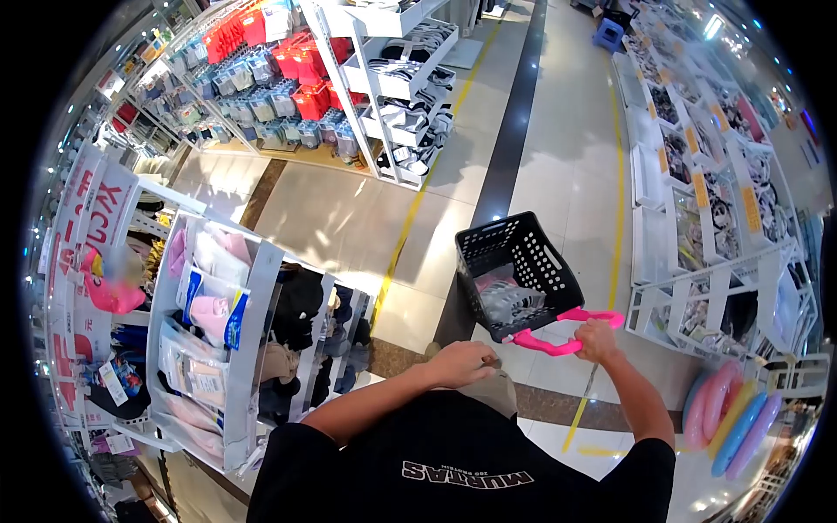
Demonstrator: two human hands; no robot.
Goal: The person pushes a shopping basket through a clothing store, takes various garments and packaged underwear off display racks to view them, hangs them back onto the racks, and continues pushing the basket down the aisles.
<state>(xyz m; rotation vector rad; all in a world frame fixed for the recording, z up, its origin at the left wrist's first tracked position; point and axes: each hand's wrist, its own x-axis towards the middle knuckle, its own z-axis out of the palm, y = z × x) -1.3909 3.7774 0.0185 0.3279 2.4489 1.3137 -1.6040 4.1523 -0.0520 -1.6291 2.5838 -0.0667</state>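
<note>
Two bare hands on my head-camera feed, both forearms bent in toward the front of the body.

Head view. Right hand (597,342): arm reaching forward from the right sleeve, elbow bent, fingers wrapped around the pink handle (554,347) of a black basket (561,270). Knuckles face up toward me, with the handle running out to either side of the fist.

The basket is ahead of the body, beyond the right hand, over the aisle floor (436,261); its opening faces me. I cannot tell whether its base touches the tiles. Inside, toward the near left, a clear-wrapped package (513,301), grayish, contents hard to read.

Left hand (462,364): forearm angled across the front of the black shirt (418,427), back of the hand up, fingers curled forward and down near the waist. Fingertips partly hidden; I cannot tell if it holds anything.

Nearby: display rack (205,213) on the left; inflatable rings (724,388) at lower right, well apart from the basket.
</note>
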